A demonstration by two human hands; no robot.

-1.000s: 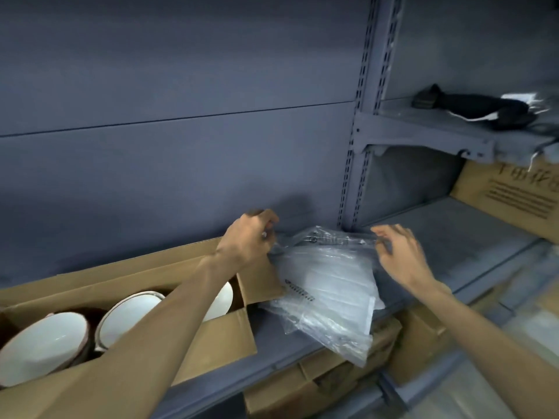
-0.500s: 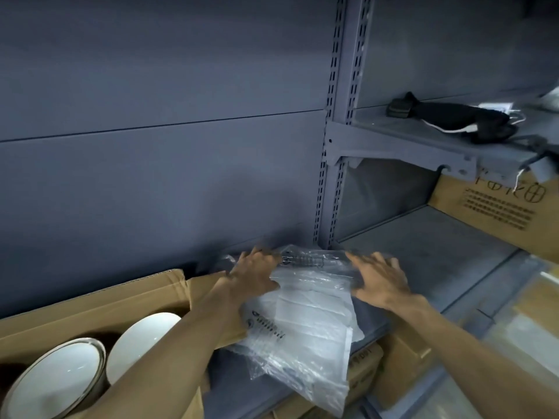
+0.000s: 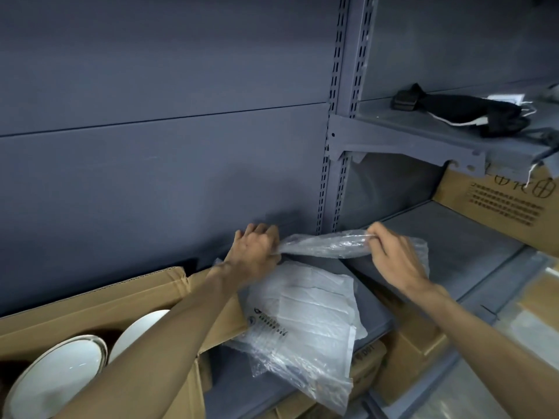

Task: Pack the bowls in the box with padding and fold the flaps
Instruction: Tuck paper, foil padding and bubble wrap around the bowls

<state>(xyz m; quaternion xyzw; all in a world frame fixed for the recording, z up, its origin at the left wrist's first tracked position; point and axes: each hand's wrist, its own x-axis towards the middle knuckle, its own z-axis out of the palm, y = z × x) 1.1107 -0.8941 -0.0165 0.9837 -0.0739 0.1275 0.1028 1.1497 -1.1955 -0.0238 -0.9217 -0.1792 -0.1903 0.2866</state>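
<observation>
Both hands have lifted off the plastic pack since half a second ago, and I now see the left hand [image 3: 254, 252] and right hand [image 3: 393, 255] each pinching one end of a clear padding sheet [image 3: 326, 244], stretched between them above the grey shelf [image 3: 453, 237]. Its long axis runs left to right, level with the shelf's back edge, over the stack of bagged padding [image 3: 305, 322]. I judge the open cardboard box [image 3: 99, 300] with its white bowls [image 3: 57, 370] lies down-left, nearer the left hand, so the sheet must swing that way.
</observation>
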